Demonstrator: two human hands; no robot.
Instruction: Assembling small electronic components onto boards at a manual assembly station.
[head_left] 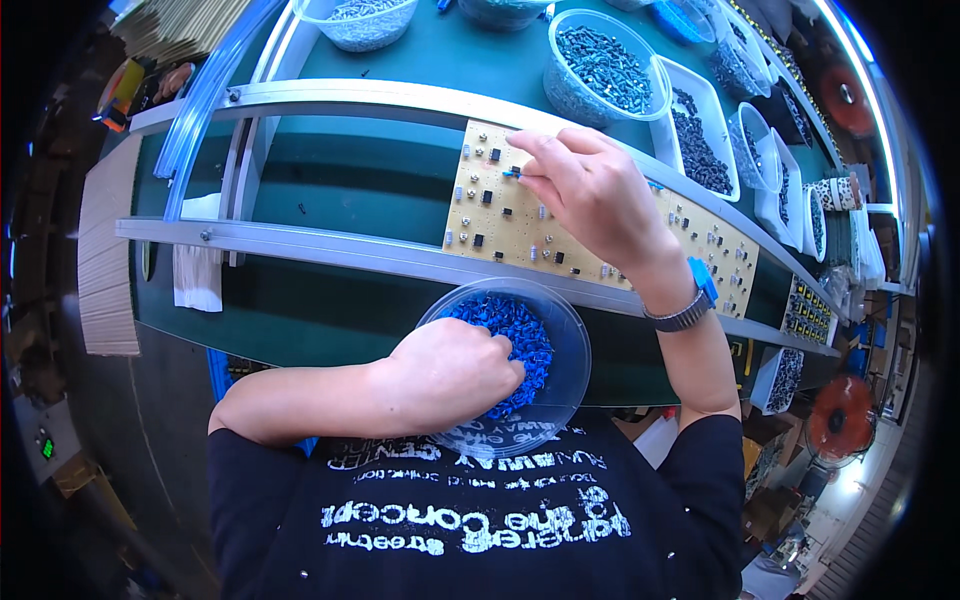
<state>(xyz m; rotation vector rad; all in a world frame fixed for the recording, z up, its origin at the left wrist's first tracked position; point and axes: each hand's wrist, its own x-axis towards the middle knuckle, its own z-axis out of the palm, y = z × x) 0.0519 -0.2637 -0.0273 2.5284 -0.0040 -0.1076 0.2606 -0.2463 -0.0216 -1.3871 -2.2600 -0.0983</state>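
Note:
My right hand (592,188) is over a tan circuit board panel (518,232), thumb and finger pinched on a small blue component (512,174) at the board's surface. Whether its leads are in the holes, I cannot tell. Black blocks and small metallic parts dot the panel. Close to my body, my left hand (450,372) reaches into a clear round tub (574,362) of blue components (528,338). Its fingers are curled down among them, and what they hold is hidden.
Two metal rails, the far one (380,95) and the near one (340,246), run along both sides of the panel. Beyond stand a tub of dark cylindrical parts (605,68) and a white tray of black parts (700,150). Clear tubes (205,115) lean at left. Another populated board (808,312) lies at right.

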